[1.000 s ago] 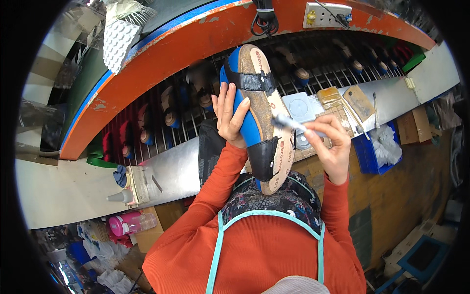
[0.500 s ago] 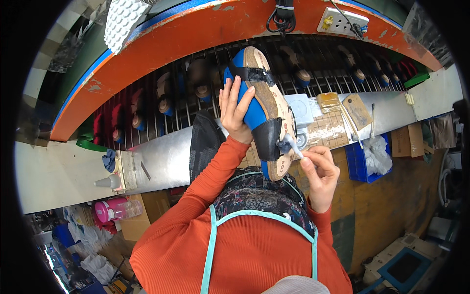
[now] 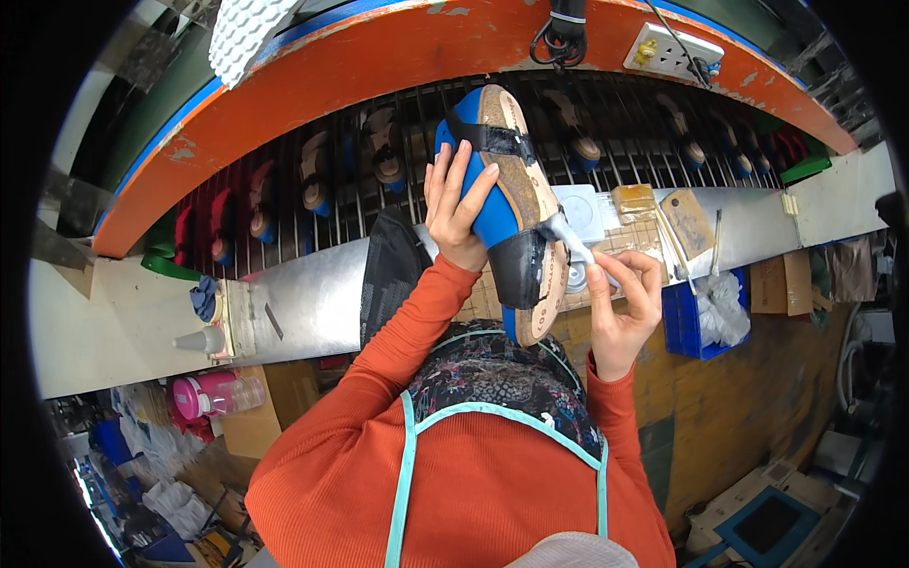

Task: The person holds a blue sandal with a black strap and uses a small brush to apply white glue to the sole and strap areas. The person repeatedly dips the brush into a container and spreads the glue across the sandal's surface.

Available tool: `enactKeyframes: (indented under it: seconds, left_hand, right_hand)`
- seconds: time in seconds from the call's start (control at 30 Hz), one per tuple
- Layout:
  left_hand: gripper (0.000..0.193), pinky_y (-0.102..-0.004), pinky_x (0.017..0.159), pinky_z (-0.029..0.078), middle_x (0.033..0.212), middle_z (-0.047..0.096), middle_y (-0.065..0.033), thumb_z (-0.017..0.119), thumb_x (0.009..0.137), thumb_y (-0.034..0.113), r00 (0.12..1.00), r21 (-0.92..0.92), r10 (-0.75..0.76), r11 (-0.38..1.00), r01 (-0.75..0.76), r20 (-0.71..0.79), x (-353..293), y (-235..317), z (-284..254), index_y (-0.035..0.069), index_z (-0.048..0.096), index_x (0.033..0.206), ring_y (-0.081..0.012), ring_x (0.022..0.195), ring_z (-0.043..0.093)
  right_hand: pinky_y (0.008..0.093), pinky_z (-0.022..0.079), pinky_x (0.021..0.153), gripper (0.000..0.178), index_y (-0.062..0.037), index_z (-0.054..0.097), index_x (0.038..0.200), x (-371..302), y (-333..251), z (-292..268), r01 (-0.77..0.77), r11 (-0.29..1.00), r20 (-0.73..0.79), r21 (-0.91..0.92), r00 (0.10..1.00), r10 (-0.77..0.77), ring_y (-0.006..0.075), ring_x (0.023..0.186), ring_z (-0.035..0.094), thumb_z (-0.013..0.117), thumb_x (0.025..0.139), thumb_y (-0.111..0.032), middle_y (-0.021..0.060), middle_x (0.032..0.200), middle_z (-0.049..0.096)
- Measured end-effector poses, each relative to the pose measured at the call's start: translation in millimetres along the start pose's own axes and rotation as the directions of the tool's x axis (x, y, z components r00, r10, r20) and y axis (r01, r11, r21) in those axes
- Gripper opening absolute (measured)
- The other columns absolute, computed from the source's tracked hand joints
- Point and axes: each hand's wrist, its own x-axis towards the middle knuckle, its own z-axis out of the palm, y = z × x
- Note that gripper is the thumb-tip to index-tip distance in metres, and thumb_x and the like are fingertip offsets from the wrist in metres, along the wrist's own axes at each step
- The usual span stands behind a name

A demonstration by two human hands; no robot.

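A sandal (image 3: 523, 196) with black straps, a cork edge and a pale underside sits on a blue last (image 3: 496, 221), held up slantwise with its underside turned partly to the right. My left hand (image 3: 458, 210) clasps the last from the left side, fingers spread along the blue part. Between thumb and fingers, my right hand (image 3: 625, 308) pinches a slim brush with a whitish handle (image 3: 574, 242). The brush's tip meets the underside by the upper end of the lower black strap (image 3: 518, 268); its bristles are partly blurred.
Beyond the metal ledge (image 3: 312, 284), several sandals on lasts rest on a rack of rods (image 3: 355, 204) beneath an orange frame (image 3: 379, 71). To the right are a round-topped white device (image 3: 578, 210), a yellowish block (image 3: 632, 203) and a blue bin (image 3: 684, 322) holding plastic bags.
The brush has moved up along the sandal's underside, from beside the lower strap to its upper end. My right hand has shifted slightly up with it; my left hand keeps its hold.
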Motion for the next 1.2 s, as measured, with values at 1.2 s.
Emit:
enactKeyframes:
  seconds: [1.2]
  left_hand:
    - [0.058,-0.0515,0.104,0.038,0.134,0.058,-0.0098,0.074,0.068,0.003,0.991,0.086,-0.088,0.993,0.079,0.101,2,-9,12,0.025,0.066,0.121,-0.0374,0.123,0.053]
  right_hand:
    - [0.0232,0.044,0.064,0.015,-0.0009,0.073,0.096,-7,8,-8,-0.190,0.963,0.125,0.190,0.978,0.169,0.0122,0.082,0.054,0.074,0.082,-0.005,0.0055,0.092,0.056]
